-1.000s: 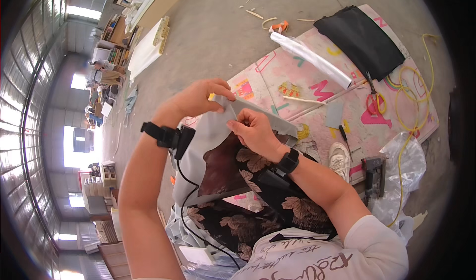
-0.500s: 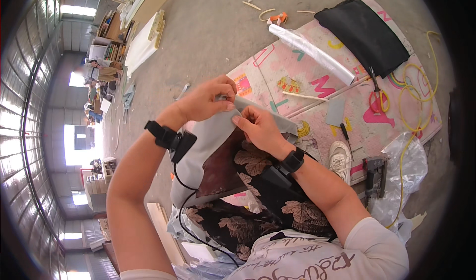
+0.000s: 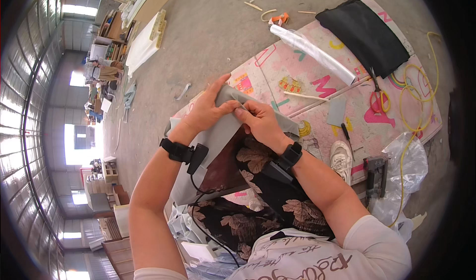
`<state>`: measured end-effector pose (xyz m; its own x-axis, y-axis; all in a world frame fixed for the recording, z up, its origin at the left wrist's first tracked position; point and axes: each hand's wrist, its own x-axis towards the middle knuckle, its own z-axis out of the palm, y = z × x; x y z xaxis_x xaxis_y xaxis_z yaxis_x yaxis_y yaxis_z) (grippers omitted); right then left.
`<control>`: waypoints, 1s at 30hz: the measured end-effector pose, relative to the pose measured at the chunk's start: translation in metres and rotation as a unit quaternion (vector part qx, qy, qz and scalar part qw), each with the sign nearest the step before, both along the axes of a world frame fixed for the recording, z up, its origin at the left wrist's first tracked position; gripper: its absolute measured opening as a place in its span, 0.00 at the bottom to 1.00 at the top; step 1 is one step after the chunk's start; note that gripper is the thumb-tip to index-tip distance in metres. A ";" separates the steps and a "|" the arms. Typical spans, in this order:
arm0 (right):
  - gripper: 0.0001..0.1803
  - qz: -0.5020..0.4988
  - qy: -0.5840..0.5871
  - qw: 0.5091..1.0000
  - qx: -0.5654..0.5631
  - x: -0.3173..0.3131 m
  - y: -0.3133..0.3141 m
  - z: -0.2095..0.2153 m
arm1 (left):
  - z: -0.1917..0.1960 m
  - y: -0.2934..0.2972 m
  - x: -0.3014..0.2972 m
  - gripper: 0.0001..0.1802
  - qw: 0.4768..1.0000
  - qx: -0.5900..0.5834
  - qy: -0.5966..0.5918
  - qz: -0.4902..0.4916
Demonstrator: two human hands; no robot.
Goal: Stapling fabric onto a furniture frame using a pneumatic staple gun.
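Note:
A piece of light grey, leather-like sheet material (image 3: 218,137) wraps over the edge of a dark brown panel (image 3: 224,168) held above my lap. My left hand (image 3: 208,109) lies over its far edge, thumb on the near face and fingers stretched along the outside, gripping the grey material. Close beside it, my right hand (image 3: 262,124) pinches a fold of the same material between thumb and bent fingers. The two thumbs nearly meet at that fold. What lies under the fingers is hidden. Each wrist carries a black strap with a small device, and a cable runs from the left one.
On the patterned pink mat (image 3: 270,89) lie a roll of clear film (image 3: 315,54), folded black fabric (image 3: 364,34), scissors (image 3: 379,99) and a screwdriver (image 3: 345,131). A staple gun (image 3: 375,176) and yellow hose (image 3: 407,141) are at right. An orange tool (image 3: 280,19) lies beyond.
My left hand has come down and toward me, from above the edge to laying its fingers along the outside and its thumb on the fold. My right hand stays pinched, shifting slightly.

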<state>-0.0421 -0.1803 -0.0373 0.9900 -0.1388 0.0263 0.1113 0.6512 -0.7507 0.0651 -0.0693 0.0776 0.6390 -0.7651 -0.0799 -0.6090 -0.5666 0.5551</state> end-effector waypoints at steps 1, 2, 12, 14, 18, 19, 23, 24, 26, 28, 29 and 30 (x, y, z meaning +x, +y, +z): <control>0.14 -0.006 -0.002 1.000 0.013 0.000 -0.001 0.000 | 0.002 -0.001 -0.003 0.39 0.997 0.066 0.011 0.029; 0.14 -0.007 -0.003 1.000 0.012 0.000 -0.001 -0.001 | 0.004 -0.002 -0.005 0.42 0.989 0.132 0.023 0.057; 0.10 -0.255 -0.089 0.944 -0.188 -0.003 0.003 0.013 | -0.005 0.013 -0.011 0.33 0.997 0.047 -0.056 -0.001; 0.10 -0.247 -0.084 0.948 -0.182 -0.005 0.003 0.014 | -0.004 0.011 -0.013 0.32 0.996 0.046 -0.071 -0.008; 0.10 -0.257 -0.084 0.946 -0.181 -0.005 0.004 0.013 | -0.005 0.011 -0.012 0.32 0.996 0.044 -0.076 -0.013; 0.09 -0.267 -0.094 0.943 -0.176 -0.004 0.005 0.012 | -0.006 0.012 -0.010 0.32 0.996 0.040 -0.079 -0.018; 0.09 -0.168 -0.083 0.980 -0.072 -0.002 0.003 0.004 | -0.008 0.012 -0.011 0.32 0.999 -0.003 -0.027 0.024; 0.09 -0.093 -0.034 0.994 0.055 -0.004 0.002 0.005 | -0.007 0.010 -0.010 0.32 0.999 -0.004 -0.025 0.023; 0.09 -0.020 0.017 0.983 0.180 -0.004 0.004 0.004 | 0.002 0.001 -0.003 0.26 0.999 0.033 0.029 0.013; 0.09 0.001 -0.002 0.964 0.267 -0.002 0.009 -0.006 | 0.009 -0.007 0.011 0.21 0.997 0.020 0.034 -0.070; 0.09 0.004 0.001 0.964 0.266 -0.003 0.009 -0.006 | 0.015 -0.012 0.015 0.17 0.989 0.011 0.033 -0.146; 0.09 0.009 0.001 0.967 0.253 -0.003 0.009 -0.007 | 0.019 -0.018 0.019 0.17 0.989 0.010 0.034 -0.143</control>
<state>-0.0452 -0.1717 -0.0441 0.9924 -0.1154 -0.0420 0.0947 0.9371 -0.3360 0.0836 -0.0878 0.0967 0.3888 -0.9118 -0.1324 -0.7075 -0.3875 0.5911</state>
